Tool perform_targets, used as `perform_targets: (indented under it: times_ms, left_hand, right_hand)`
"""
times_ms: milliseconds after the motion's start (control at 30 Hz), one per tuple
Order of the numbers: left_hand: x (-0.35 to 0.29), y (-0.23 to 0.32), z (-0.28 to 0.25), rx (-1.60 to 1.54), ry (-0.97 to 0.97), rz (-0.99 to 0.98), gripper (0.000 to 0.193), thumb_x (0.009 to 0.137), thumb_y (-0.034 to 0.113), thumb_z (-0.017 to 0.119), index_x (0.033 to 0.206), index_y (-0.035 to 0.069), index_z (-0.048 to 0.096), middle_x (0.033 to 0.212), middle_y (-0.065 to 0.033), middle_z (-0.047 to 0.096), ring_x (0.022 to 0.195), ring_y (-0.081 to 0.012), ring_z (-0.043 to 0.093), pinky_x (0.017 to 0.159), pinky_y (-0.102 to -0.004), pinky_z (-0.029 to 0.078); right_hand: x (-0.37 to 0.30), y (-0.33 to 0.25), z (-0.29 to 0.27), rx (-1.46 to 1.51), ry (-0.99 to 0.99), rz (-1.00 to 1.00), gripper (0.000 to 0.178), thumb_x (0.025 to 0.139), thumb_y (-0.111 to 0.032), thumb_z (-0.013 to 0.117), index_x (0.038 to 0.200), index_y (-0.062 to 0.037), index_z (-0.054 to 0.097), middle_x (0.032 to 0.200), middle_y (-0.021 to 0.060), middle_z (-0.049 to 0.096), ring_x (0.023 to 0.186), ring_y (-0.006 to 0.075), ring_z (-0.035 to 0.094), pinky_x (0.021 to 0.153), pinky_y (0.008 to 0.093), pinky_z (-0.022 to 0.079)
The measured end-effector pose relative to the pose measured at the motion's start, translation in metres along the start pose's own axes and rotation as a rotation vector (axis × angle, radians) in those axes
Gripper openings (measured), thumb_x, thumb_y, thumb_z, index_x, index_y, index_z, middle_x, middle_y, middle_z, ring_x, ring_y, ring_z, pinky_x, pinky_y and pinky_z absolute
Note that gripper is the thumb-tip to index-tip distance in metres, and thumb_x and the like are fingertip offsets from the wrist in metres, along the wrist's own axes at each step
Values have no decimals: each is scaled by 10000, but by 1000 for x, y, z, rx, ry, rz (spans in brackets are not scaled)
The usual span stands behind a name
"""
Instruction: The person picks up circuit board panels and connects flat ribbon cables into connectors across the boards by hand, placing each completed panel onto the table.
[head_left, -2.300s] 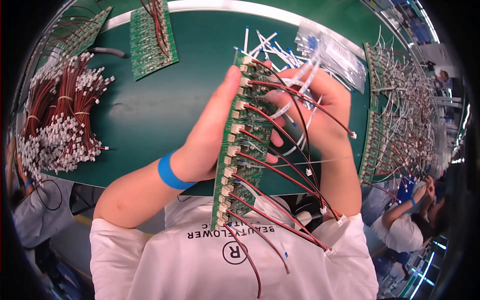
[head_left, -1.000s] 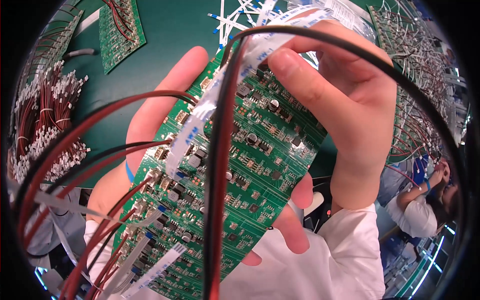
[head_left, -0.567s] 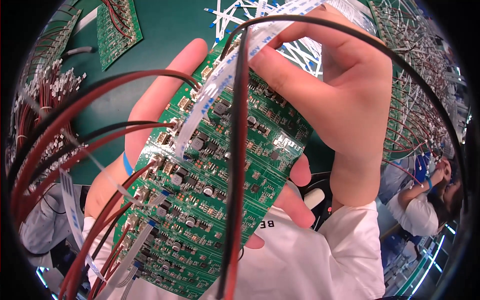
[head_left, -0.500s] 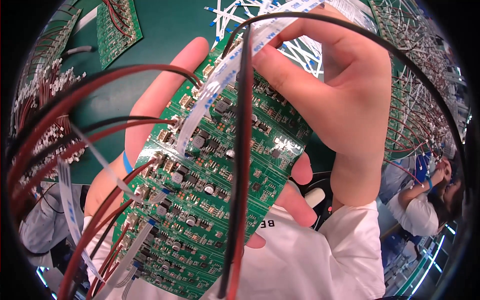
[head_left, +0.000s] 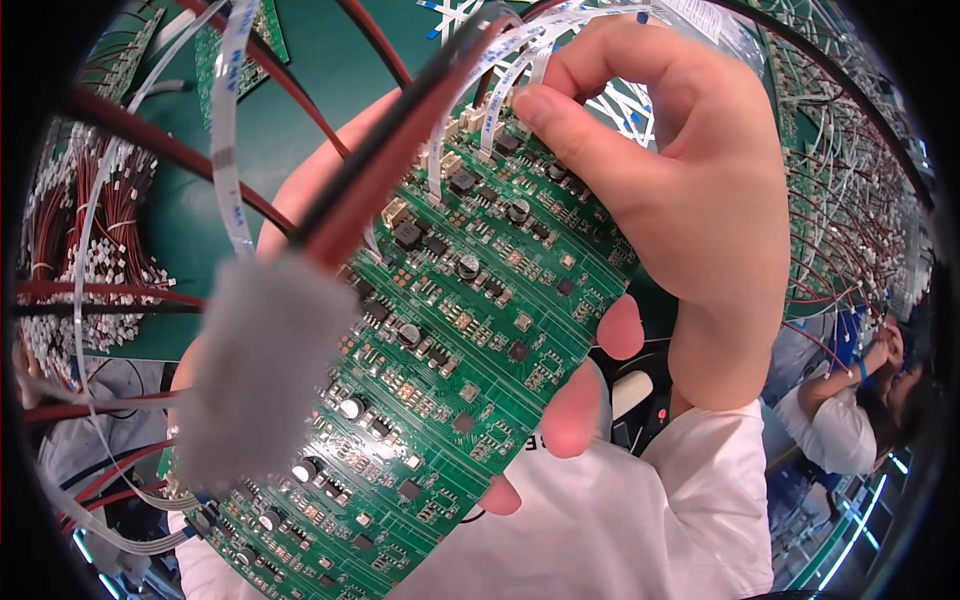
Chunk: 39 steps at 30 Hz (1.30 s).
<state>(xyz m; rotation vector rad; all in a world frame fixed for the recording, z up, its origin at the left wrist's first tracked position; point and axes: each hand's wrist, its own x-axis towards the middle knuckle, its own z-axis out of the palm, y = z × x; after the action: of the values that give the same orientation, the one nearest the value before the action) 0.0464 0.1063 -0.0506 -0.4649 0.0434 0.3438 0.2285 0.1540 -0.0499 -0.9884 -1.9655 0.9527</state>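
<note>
A long green circuit board [head_left: 450, 330] packed with small components fills the middle of the view, close to the camera and tilted. My left hand [head_left: 590, 395] cups it from behind; its fingertips show past the board's right edge. My right hand [head_left: 680, 190] pinches a white flat ribbon cable [head_left: 500, 65] at a connector near the board's top edge. Red and black wires [head_left: 370, 170] arch from the board toward the camera, one ending in a blurred white plug [head_left: 255, 370].
A green mat [head_left: 330, 70] covers the table. A heap of red wires with white plugs [head_left: 75, 250] lies at the left, another green board [head_left: 265, 35] at the top left, wired boards [head_left: 850, 180] at the right. Another person [head_left: 850, 420] sits at the lower right.
The board has come closer to the camera and tipped up. My right hand's thumb and finger have shifted onto the ribbon cable at the board's top. A white plug now hangs blurred in front.
</note>
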Motion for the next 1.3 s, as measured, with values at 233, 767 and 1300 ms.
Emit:
perform_targets:
  times_ms: [233, 767, 1300]
  left_hand:
    - [-12, 4, 4, 240, -71, -30, 780, 879, 665, 265, 1406, 91, 263, 1271, -332, 295, 981, -582, 474, 768, -754, 397]
    - [12, -45, 23, 736, 578, 742, 781, 759, 306, 665, 1421, 155, 280, 1350, -188, 417, 1089, -432, 527, 661, -649, 493]
    - [25, -39, 1, 987, 665, 1007, 767, 761, 200, 715, 1395, 89, 297, 1305, -195, 459, 1050, -421, 564, 631, -563, 563]
  right_hand:
    - [3, -13, 9, 91, -21, 51, 66, 773, 36, 660, 766, 39, 594, 752, 21, 599, 716, 77, 549, 658, 200, 429]
    - [1, -32, 20, -17, 222, 67, 63, 750, 29, 682, 766, 30, 621, 738, 17, 599, 690, 69, 541, 615, 188, 415]
    - [-5, -9, 14, 211, -104, -6, 118, 716, 65, 669, 830, 40, 650, 786, 57, 621, 736, 112, 563, 660, 218, 426]
